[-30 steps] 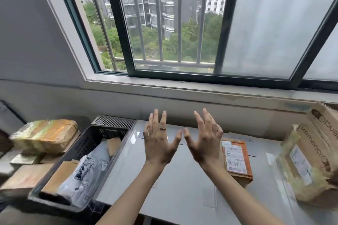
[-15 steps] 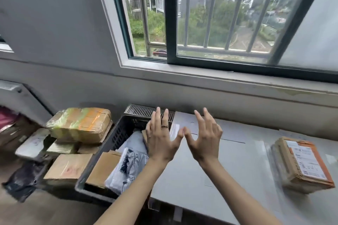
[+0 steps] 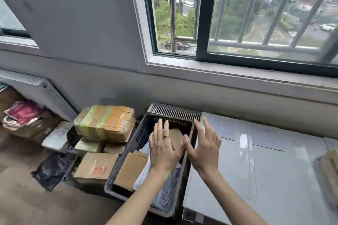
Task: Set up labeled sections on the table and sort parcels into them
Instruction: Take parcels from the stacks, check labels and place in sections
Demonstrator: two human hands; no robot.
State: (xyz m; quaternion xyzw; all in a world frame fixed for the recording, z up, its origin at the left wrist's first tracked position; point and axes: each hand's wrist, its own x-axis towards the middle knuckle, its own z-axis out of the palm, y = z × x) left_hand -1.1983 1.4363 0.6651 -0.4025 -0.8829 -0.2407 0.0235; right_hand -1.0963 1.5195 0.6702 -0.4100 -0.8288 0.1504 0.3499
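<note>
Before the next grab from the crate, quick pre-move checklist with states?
1. Left hand free, fingers straight: ok.
2. Right hand free, fingers spread: ok.
3. Hands over the black crate: ok for the left; the right is over its rim by the table.
4. Parcels in the crate reachable: ok, a brown box lies uncovered.
5. Paper labels laid on the table: ok.
6. Label text readable: cannot tell.
</note>
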